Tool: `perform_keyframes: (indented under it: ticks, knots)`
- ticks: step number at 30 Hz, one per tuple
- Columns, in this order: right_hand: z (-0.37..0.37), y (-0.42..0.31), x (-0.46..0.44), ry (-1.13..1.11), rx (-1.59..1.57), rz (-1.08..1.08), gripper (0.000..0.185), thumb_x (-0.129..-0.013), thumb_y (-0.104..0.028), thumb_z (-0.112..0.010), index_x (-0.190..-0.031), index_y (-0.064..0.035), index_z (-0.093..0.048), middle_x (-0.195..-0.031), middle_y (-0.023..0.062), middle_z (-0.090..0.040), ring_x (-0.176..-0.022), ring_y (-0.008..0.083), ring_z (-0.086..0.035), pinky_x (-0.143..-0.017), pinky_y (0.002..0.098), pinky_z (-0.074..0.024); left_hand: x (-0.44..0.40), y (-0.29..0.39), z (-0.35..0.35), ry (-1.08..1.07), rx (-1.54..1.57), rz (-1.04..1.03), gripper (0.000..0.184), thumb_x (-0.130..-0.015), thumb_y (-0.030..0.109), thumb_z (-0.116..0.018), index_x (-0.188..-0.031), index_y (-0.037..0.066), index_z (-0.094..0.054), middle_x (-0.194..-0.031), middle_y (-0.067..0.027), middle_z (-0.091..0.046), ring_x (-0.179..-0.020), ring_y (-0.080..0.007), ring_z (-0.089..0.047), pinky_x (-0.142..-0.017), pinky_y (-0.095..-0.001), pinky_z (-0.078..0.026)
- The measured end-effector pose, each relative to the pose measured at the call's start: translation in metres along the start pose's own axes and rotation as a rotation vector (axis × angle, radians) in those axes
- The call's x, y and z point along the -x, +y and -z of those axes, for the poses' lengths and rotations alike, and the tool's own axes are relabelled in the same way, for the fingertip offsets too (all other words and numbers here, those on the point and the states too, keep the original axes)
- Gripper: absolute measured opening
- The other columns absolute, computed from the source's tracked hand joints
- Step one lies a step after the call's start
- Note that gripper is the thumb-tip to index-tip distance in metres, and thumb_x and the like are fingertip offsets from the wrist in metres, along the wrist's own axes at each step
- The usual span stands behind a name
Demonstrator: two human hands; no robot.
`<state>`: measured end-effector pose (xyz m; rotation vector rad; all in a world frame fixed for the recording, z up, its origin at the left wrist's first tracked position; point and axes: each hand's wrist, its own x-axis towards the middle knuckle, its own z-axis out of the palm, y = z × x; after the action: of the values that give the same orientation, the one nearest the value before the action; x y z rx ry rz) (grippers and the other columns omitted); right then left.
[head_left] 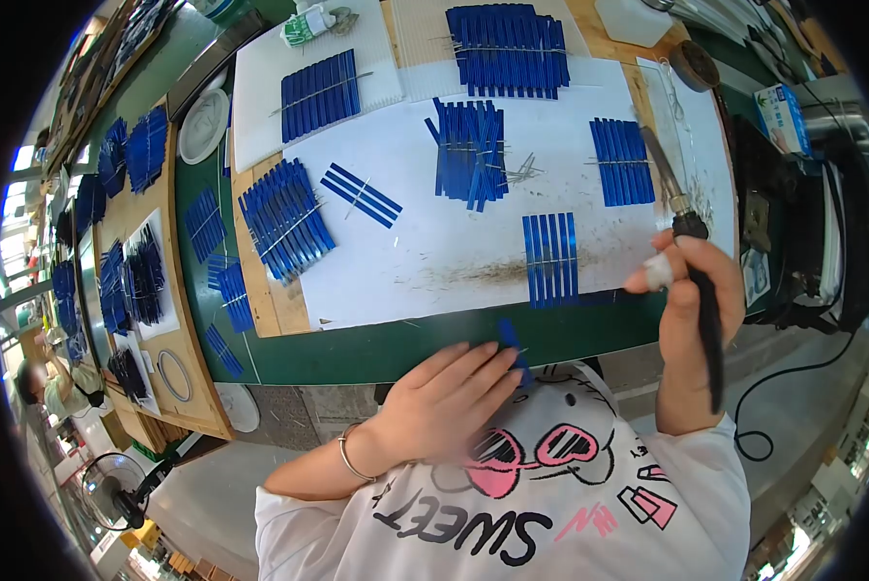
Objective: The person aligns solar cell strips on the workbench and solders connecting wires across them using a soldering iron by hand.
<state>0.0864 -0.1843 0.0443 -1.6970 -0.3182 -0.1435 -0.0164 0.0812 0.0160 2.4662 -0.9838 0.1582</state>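
In my right hand (698, 281) is a soldering iron (691, 226) with a black handle, its metal tip pointing up and away over the board's right side. White tape wraps one finger. My left hand (449, 397) is at the table's front edge, fingers stretched out beside a small blue strip piece (514, 351); its fingertips are near or on it, contact unclear. On the white sheet (405, 266), a group of blue strips joined by a thin wire (549, 261) lies in front. Another group (621, 163) is at the right, and a crossed pile (469, 155) with loose wires is mid-sheet.
Stacked blue strips (286, 221) lie at the left, more (508, 50) at the back. A round brown tin (694, 66) stands back right, a green-white bottle (305, 26) back left. A black cable (744, 416) hangs at right. Another person (57, 373) is far left.
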Motion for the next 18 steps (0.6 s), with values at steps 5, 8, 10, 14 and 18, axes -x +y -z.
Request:
perform_keyframes:
  ticks: [5, 8, 10, 14, 18]
  knots:
    - [-0.013, 0.003, -0.026, -0.402, 0.548, 0.365, 0.055, -0.078, -0.039, -0.081, -0.118, -0.0115, -0.056, -0.117, 0.0131, -0.071, -0.116, 0.0305, -0.061, -0.106, 0.0477, -0.0392, -0.037, 0.008, -0.018, -0.072, -0.152, 0.055, 0.050, -0.083, 0.018, -0.053, -0.130, 0.003, -0.058, -0.145, -0.0140, -0.050, -0.129, -0.0260, -0.052, -0.110, -0.0395, -0.038]
    - [-0.019, 0.010, -0.028, -0.443, 0.662, 0.378, 0.063, -0.069, -0.048, -0.084, -0.115, -0.0155, -0.055, -0.124, 0.0097, -0.069, -0.127, 0.0320, -0.053, -0.117, 0.0528, -0.0222, -0.047, 0.008, -0.022, -0.056, -0.080, 0.058, 0.047, -0.083, 0.015, -0.054, -0.128, 0.003, -0.060, -0.138, -0.0141, -0.055, -0.126, -0.0275, -0.054, -0.106, -0.0388, -0.042]
    - [-0.021, 0.012, -0.029, -0.453, 0.695, 0.371, 0.062, -0.070, -0.049, -0.083, -0.115, -0.0169, -0.055, -0.127, 0.0092, -0.068, -0.127, 0.0318, -0.053, -0.116, 0.0542, -0.0226, -0.047, 0.003, -0.019, 0.075, -0.052, -0.014, 0.039, -0.082, 0.018, -0.062, -0.119, 0.007, -0.065, -0.128, -0.0111, -0.060, -0.117, -0.0260, -0.058, -0.101, -0.0389, -0.045]
    - [-0.022, 0.015, -0.028, -0.456, 0.687, 0.389, 0.062, -0.070, -0.051, -0.082, -0.115, -0.0188, -0.055, -0.125, 0.0084, -0.068, -0.127, 0.0318, -0.054, -0.116, 0.0545, -0.0216, -0.055, -0.005, -0.001, 0.321, -0.087, -0.015, 0.034, -0.076, 0.022, -0.074, -0.107, 0.008, -0.071, -0.115, -0.0077, -0.064, -0.098, -0.0256, -0.062, -0.085, -0.0383, -0.050]
    - [-0.022, 0.009, -0.027, -0.454, 0.640, 0.381, 0.064, -0.061, -0.041, -0.085, -0.114, -0.0170, -0.057, -0.124, 0.0047, -0.068, -0.129, 0.0292, -0.053, -0.114, 0.0584, -0.0241, -0.071, -0.016, 0.005, 0.248, -0.140, 0.171, 0.048, -0.075, 0.035, -0.076, -0.117, 0.013, -0.070, -0.125, -0.0105, -0.060, -0.105, -0.0271, -0.058, -0.089, -0.0395, -0.045]
